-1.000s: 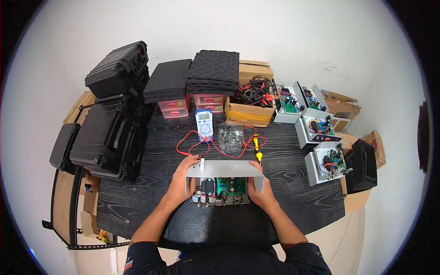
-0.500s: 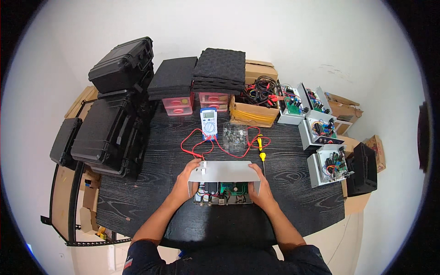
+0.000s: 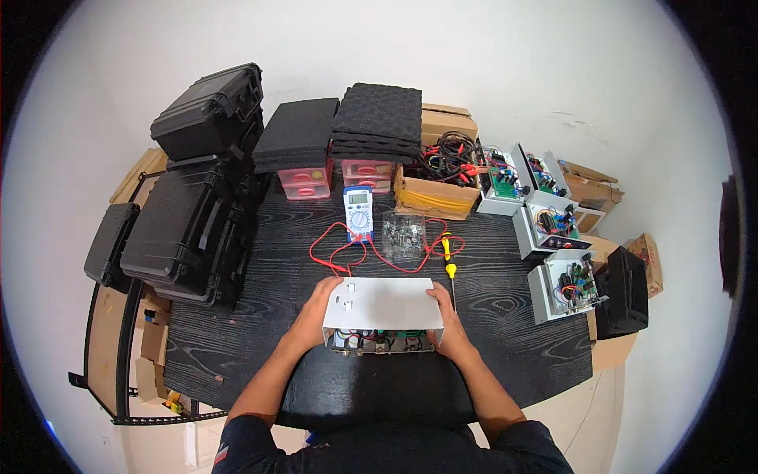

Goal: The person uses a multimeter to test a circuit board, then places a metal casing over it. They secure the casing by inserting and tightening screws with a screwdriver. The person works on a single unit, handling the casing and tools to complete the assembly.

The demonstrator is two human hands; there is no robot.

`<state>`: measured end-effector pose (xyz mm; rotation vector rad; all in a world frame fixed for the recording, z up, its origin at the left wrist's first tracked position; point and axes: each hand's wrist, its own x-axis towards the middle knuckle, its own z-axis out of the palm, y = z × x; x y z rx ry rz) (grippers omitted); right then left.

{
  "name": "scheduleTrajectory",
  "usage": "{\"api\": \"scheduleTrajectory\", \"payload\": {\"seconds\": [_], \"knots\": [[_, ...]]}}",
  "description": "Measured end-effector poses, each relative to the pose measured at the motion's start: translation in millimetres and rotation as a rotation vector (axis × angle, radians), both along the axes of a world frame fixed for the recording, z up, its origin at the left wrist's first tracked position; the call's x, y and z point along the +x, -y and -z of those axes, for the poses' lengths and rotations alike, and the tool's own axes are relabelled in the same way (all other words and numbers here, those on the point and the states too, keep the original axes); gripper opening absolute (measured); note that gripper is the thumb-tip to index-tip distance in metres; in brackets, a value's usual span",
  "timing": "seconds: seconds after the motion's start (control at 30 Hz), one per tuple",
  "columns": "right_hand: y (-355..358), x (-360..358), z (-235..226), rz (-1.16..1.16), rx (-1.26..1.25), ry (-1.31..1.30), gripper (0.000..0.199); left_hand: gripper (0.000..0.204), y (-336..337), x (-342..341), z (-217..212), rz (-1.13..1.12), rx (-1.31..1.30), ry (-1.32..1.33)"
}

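A light grey metal cover (image 3: 387, 306) sits between my hands, tilted over an open electronics chassis (image 3: 380, 343) at the near middle of the table. My left hand (image 3: 312, 320) grips the cover's left side; my right hand (image 3: 450, 325) grips its right side, thumb near the top edge. Wires and a strip of green circuit board show under the cover's near edge; the rest of the inside is hidden. Just beyond lie a blue-and-white multimeter (image 3: 359, 220) with red leads, a clear plastic box (image 3: 403, 237) of small parts, and a yellow-handled screwdriver (image 3: 449, 267).
Black hard cases (image 3: 178, 237) are stacked at the left. Dark foam sheets (image 3: 377, 118) rest on pink drawer boxes (image 3: 306, 183) at the back. A cardboard box (image 3: 436, 201) holds cables. Several open electronics units (image 3: 572, 284) line the right side of the black table (image 3: 260, 347).
The cover has tipped down toward me over the chassis, with both hands still on its sides. Less of the circuit board and wiring now shows.
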<state>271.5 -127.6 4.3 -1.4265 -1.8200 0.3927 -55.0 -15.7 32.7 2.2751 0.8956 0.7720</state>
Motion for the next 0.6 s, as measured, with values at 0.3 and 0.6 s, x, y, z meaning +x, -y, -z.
{"api": "scheduleTrajectory", "payload": {"seconds": [0.3, 0.6], "knots": [[0, 2, 9, 0.020, -0.048, -0.044, 0.083, 0.081, 2, -2, -9, 0.020, -0.082, -0.005], [-3, 15, -4, -0.056, -0.279, -0.293, 0.083, 0.100, -9, -13, -17, 0.128, -0.168, -0.083]]}}
